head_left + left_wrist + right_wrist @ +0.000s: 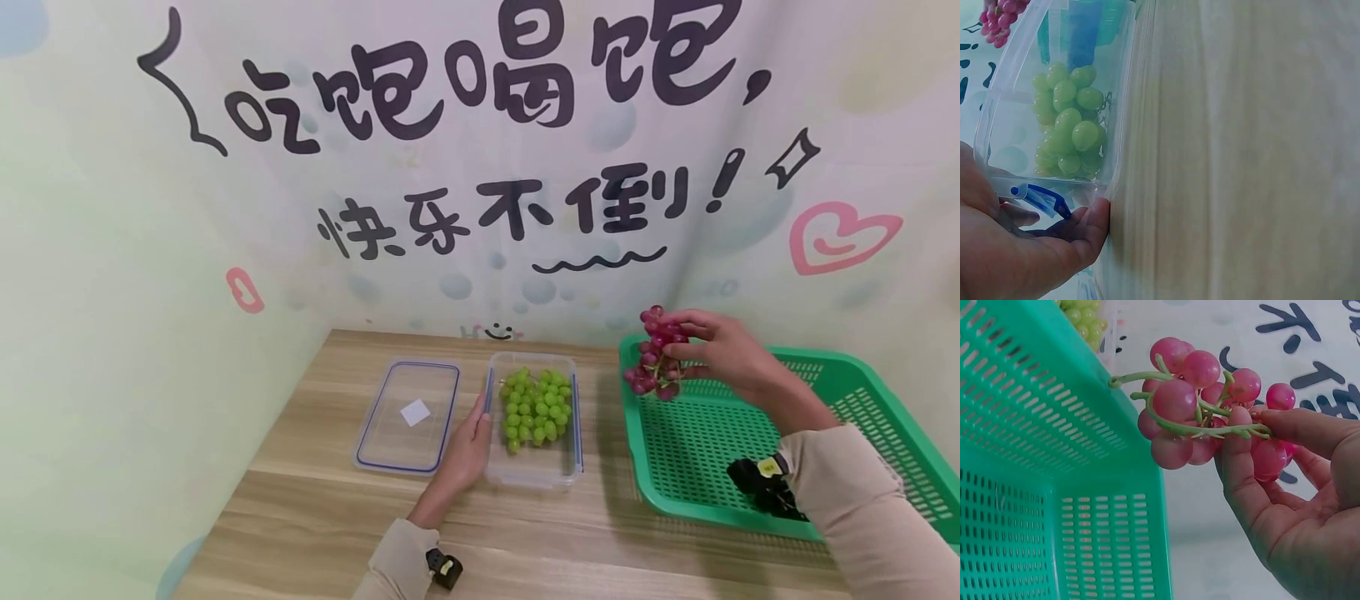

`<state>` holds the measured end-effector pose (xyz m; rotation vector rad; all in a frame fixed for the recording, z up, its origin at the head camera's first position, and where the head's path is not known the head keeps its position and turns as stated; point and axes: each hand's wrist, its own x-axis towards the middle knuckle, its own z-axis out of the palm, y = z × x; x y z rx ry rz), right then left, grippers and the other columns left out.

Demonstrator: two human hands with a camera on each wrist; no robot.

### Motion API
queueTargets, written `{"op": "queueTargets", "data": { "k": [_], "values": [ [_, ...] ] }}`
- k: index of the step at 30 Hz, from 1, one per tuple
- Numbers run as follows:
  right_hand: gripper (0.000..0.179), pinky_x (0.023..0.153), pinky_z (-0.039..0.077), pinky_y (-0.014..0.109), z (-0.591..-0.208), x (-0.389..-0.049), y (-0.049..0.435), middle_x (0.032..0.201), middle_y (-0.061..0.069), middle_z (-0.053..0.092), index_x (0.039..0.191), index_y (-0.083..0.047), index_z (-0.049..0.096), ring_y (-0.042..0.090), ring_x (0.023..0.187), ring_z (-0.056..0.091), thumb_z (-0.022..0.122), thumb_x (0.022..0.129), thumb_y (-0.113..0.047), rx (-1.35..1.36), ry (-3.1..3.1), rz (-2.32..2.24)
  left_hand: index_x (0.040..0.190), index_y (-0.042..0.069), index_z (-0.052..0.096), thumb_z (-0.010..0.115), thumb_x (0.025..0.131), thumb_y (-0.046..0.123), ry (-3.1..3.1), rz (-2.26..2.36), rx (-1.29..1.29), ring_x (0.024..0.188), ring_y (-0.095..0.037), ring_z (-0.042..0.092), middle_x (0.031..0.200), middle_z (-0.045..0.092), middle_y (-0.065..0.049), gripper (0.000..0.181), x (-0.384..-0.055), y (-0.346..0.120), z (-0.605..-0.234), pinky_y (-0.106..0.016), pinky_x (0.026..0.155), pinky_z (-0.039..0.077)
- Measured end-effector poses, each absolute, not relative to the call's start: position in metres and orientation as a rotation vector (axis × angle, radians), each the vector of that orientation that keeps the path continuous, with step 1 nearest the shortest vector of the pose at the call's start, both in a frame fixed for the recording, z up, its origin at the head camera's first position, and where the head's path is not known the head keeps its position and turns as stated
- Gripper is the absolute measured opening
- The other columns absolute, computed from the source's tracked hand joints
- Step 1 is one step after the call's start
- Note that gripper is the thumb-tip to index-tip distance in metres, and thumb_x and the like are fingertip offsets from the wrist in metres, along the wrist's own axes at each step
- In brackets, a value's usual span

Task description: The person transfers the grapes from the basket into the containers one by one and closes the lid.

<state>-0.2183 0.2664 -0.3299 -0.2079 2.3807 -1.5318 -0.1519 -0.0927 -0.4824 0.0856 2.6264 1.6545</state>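
In the head view, my left hand [467,446] rests against the left wall of a clear plastic food container [532,475]. A bunch of green grapes [536,408] lies inside it. The left wrist view shows the fingers [1088,234] low beside the container's blue-edged side flap [1047,200], close to the tabletop. My right hand [727,354] is raised over the left rim of a green plastic basket [637,450]. Between thumb and fingers it pinches a bunch of red grapes [660,354] by its green stem [1216,431], with the grapes hanging in the air.
Left of the container lies a flat clear lid [390,433] with a blue seal and a small white label. Dark grapes [776,492] sit in the basket near its front, partly behind the right sleeve. A printed wall cloth [450,292] stands behind the wooden table [315,500].
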Motion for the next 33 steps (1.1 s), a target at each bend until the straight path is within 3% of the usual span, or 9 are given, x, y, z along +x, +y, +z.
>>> {"op": "queueTargets", "data": {
  "k": [8,18,33],
  "values": [
    [0.044,0.082,0.061,0.038,-0.327,-0.217,0.241,0.14,0.022,0.05,0.14,-0.007,0.051,0.021,0.104,0.064,0.061,0.098,-0.012,-0.276,2.358,-1.513,0.157,0.003,0.021,0.03,0.11,0.019,2.623,1.668,0.091,0.145,-0.039,0.029,0.156,0.031,-0.025,0.051,-0.151,-0.091,-0.481,-0.052,0.119,0.027],
    [0.039,0.079,0.061,0.038,-0.323,-0.217,0.211,0.128,0.021,0.058,0.133,-0.008,0.057,0.027,0.093,0.066,0.062,0.095,-0.005,-0.372,2.306,-1.461,0.157,0.004,0.023,0.031,0.109,0.019,2.64,1.656,0.091,0.144,-0.04,0.031,0.155,0.032,-0.025,0.051,-0.151,-0.091,-0.482,-0.053,0.118,0.028],
    [0.037,0.084,0.061,0.043,-0.332,-0.217,0.172,0.132,0.019,0.056,0.129,-0.008,0.061,0.028,0.104,0.064,0.06,0.092,0.001,-0.505,2.219,-1.422,0.157,0.003,0.023,0.031,0.109,0.02,2.637,1.662,0.094,0.144,-0.04,0.03,0.156,0.031,-0.025,0.051,-0.15,-0.091,-0.482,-0.053,0.119,0.026]
  ]
}}
